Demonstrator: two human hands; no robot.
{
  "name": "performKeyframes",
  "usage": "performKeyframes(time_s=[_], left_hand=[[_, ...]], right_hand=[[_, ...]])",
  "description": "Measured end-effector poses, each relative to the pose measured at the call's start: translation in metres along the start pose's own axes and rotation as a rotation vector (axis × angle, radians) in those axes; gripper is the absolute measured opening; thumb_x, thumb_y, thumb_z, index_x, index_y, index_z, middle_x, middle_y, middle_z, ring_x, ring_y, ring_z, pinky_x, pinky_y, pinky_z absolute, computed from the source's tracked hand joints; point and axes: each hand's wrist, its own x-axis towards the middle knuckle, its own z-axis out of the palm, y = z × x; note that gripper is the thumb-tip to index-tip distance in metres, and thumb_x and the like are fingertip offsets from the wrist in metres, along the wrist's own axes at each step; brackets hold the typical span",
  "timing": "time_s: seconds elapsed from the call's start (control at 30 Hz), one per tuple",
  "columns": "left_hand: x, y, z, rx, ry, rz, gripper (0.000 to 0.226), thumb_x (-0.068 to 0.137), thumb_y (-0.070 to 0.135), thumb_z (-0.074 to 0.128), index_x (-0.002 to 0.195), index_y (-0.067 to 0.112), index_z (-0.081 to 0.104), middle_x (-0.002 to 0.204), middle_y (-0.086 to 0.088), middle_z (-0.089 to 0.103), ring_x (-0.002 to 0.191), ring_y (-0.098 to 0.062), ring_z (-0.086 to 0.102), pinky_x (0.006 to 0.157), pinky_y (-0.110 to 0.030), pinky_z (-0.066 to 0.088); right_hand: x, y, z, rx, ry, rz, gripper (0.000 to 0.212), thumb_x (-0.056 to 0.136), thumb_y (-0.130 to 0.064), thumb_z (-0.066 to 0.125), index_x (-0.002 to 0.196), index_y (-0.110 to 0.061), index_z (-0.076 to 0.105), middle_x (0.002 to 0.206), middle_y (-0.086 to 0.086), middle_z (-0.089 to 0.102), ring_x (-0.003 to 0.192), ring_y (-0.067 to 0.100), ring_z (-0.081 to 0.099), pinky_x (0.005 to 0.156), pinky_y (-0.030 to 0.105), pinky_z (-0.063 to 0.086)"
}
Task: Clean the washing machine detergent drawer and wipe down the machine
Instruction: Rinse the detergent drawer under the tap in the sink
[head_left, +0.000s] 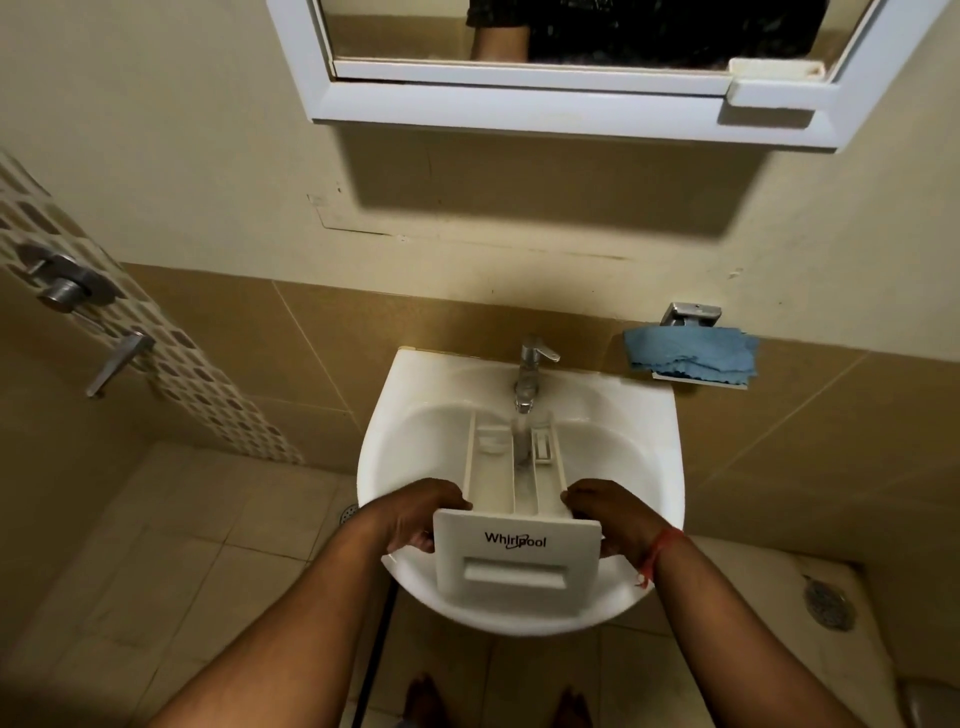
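Cloth (691, 356) — perhaps damp — beside tap (530, 374).

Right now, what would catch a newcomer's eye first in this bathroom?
The white Whirlpool detergent drawer, gripped by the left hand and right hand over the wash basin, with the tap running water into its middle channel. Next, the blue cloth lying on the wall holder right of the basin.

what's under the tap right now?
The detergent drawer, held over the sink by the left hand and right hand. Water from the tap runs into its middle compartment. The sink's drain is covered by the drawer.
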Motion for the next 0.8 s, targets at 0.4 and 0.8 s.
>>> performKeyframes(time_s=[0.4, 0.8], left_hand=[[-0.025, 0.002, 0.015, -0.411, 0.250, 0.259, 0.061, 0.091, 0.071, 0.036, 0.117, 0.027, 0.068, 0.108, -0.008, 0.074, 0.104, -0.026, 0.069, 0.098, -0.046, 0.050], [-0.045, 0.011, 0.029, -0.368, 0.489, 0.396, 0.048, 0.100, 0.055, 0.033, 0.125, 0.025, 0.061, 0.114, 0.005, 0.068, 0.109, -0.011, 0.060, 0.097, -0.032, 0.039]], right_hand=[[-0.035, -0.016, 0.017, 0.254, 0.118, -0.127, 0.049, 0.099, -0.055, 0.040, 0.101, -0.016, 0.069, 0.085, 0.008, 0.073, 0.082, 0.022, 0.068, 0.073, 0.035, 0.054], [-0.049, -0.020, 0.025, 0.273, 0.069, -0.211, 0.023, 0.095, -0.035, 0.056, 0.106, -0.024, 0.073, 0.106, 0.013, 0.072, 0.089, 0.026, 0.066, 0.080, 0.041, 0.056]])
